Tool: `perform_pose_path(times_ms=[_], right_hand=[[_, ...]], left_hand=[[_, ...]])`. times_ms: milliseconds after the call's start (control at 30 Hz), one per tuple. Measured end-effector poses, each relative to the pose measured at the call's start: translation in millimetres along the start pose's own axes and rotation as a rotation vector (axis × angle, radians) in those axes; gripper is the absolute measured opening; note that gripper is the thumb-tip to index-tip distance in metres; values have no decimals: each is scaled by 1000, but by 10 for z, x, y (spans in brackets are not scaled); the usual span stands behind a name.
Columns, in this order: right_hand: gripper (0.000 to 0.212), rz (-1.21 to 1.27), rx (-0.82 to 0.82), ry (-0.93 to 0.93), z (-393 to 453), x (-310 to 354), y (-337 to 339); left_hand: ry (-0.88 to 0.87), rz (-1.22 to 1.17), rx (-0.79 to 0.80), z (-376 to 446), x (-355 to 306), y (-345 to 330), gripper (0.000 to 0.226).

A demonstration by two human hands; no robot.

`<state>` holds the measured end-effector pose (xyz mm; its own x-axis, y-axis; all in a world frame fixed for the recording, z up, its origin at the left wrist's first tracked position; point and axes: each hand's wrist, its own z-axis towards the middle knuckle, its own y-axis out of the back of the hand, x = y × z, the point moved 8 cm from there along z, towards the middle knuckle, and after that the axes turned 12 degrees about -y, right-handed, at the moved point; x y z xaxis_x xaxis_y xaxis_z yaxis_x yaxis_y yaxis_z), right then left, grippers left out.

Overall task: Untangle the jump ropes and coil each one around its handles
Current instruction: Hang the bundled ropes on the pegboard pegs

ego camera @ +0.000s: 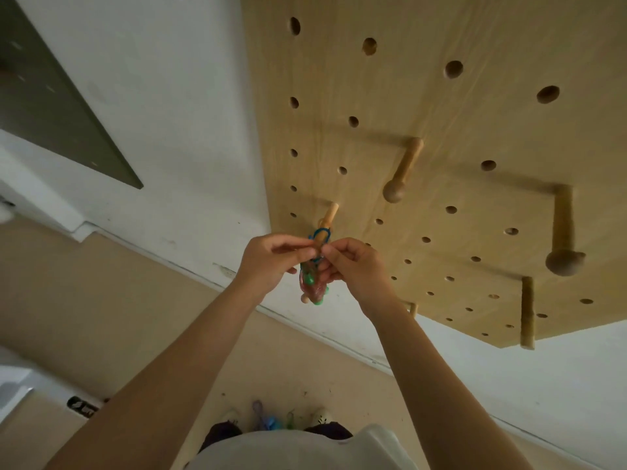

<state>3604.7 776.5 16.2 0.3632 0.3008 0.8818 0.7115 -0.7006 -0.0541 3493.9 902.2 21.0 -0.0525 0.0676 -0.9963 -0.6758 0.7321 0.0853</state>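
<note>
A small bundle of jump ropes [310,283] in red, green and blue hangs from a short wooden peg [328,215] on the pegboard [441,164]. A blue loop lies over the peg's end. My left hand [271,262] pinches the top of the bundle from the left. My right hand [353,266] pinches it from the right, fingertips meeting just under the peg. A wooden handle end and a green handle end stick out at the bundle's bottom. More rope [268,422], purple, blue and green, lies on the floor between my feet.
The wooden pegboard carries several other pegs, two with round knobs [393,193] [565,261], and a long peg [527,313] low on the right. A white wall, a baseboard and a tan floor lie below. A white object [13,388] sits at the left edge.
</note>
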Motion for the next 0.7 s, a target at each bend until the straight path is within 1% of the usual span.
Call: perform_pose_path(times_ms=[133,267,400,467,567,633,700], right_hand=[[13,9,50,-22,93,-30,-12],[15,79,9,-36,182,-46,13],[20,161,6,-1,267,53,57],[20,159,-7,-8,297,81,71],[17,156,-38,-38,322,111,72],[16,146,-65,-52,327,136,73],[21,140,-96,-66,318,138,70]], left_hand=[[30,-60,-46,21,50,52,9],[43,-171,-69,74,47,1,7],[24,-128,-89,207,-40,-110,3],[59,-104,-118,281,-28,-138,3],[103,-24,-146,375,-14,-122,14],[112,-38,-125,400,-36,-143,15],[111,-90,-101,369,-68,-166,14]])
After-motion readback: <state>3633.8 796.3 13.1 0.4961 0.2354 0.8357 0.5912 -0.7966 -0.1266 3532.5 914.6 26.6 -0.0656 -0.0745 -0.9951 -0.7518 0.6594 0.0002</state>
